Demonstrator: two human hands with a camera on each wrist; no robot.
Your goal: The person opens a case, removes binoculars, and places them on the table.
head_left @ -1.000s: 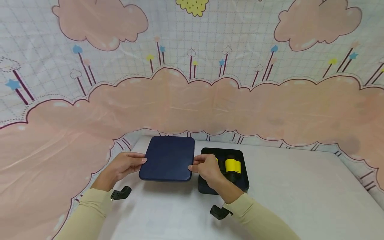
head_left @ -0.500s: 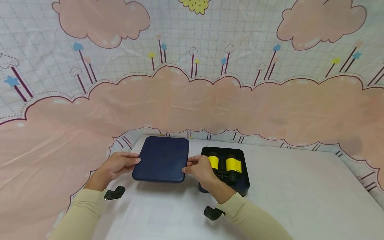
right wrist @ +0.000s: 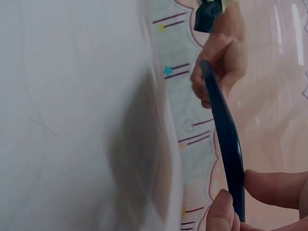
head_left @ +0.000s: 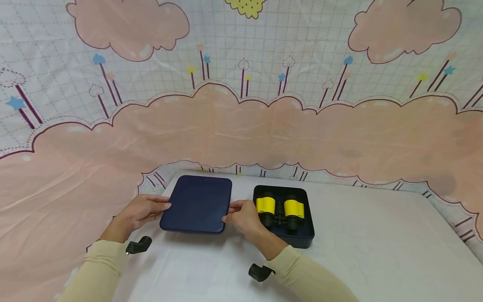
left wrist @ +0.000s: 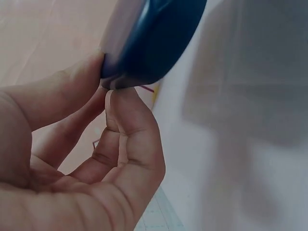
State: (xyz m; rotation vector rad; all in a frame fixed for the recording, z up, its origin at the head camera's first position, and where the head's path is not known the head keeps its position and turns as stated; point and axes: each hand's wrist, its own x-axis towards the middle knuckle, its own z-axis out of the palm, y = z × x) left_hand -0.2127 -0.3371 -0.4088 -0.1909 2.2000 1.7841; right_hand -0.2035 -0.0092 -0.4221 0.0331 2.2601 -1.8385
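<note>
A dark blue rounded-square lid (head_left: 197, 204) is held level-ish above the table between both hands. My left hand (head_left: 141, 213) pinches its left edge between thumb and fingers; the left wrist view shows the thumb on top and a fingertip under the lid's rim (left wrist: 163, 48). My right hand (head_left: 247, 220) pinches the opposite edge, and the right wrist view shows the lid (right wrist: 226, 139) edge-on. Just right of that hand sits a dark blue box (head_left: 302, 241), open at the top. Inside lies a pair of black and yellow binoculars (head_left: 293, 209), fully visible from above.
All stands on a white-covered table (head_left: 362, 235). Behind and to the left hangs a printed cloth (head_left: 264, 138) with pink clouds, meeting the table's back edge. A black camera mount (head_left: 260, 272) juts from the right wrist, another mount (head_left: 138, 245) from the left.
Both hands have carried the lid leftward, away from the box, and slightly lower. The right hand has moved off the binoculars, so both yellow barrels now show. The box has stayed put.
</note>
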